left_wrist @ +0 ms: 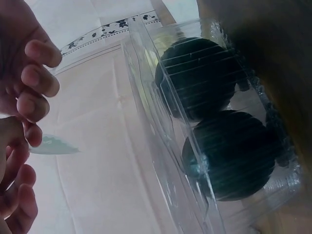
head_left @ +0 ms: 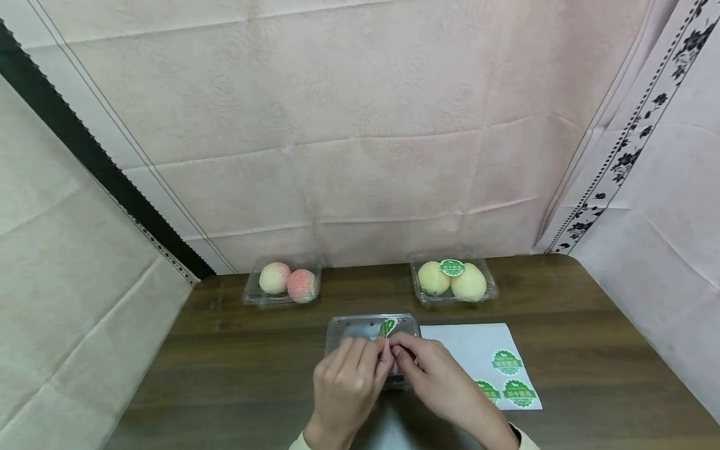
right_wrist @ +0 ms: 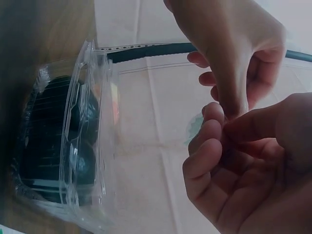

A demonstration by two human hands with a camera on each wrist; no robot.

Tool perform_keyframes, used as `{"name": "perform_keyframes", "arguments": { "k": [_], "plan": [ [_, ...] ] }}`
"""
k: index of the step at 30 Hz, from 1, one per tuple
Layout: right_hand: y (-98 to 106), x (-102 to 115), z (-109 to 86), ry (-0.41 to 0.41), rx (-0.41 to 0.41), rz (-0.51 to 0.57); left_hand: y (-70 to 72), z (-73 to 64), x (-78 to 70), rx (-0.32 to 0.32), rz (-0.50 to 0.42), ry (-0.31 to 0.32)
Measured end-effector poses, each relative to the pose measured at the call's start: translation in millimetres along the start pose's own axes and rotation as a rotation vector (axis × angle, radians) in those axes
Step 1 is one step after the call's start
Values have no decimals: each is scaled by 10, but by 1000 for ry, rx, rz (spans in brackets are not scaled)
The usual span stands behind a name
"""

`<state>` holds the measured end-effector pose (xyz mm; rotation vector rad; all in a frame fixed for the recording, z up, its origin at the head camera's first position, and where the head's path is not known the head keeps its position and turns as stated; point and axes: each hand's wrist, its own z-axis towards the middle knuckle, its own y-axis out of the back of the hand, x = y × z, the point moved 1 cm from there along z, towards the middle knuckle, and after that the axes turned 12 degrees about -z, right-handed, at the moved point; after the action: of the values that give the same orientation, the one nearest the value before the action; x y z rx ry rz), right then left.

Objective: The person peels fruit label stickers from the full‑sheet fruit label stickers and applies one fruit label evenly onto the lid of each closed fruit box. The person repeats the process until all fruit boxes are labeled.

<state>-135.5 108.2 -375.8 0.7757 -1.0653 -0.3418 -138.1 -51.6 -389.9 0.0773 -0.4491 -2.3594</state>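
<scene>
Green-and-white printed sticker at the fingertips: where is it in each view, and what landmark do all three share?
Head: the green-and-white printed sticker is slightly right of centre, below mid-height.
Left wrist: the sticker is a pale sliver towards the left edge, below mid-height.
Right wrist: the sticker is right of centre, partly hidden.
Shared landmark: the clear plastic box, lower centre in head, right side in left wrist, left side in right wrist.
</scene>
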Motion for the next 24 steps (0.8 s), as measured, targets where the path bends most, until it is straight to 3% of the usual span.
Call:
{"name": "perform_keyframes", "arguments": {
  "k": [15, 20, 24],
  "plan": [
    [-13, 0, 64, -32, -28, -127, -29, -121, 4, 180, -113, 36],
    [48, -53, 81, -8, -68, -106, -37, -156, -15, 218, -129, 30],
    [108, -135, 79, -22, -86, -58, -9, -157, 23, 257, -153, 70]
  ]
}}
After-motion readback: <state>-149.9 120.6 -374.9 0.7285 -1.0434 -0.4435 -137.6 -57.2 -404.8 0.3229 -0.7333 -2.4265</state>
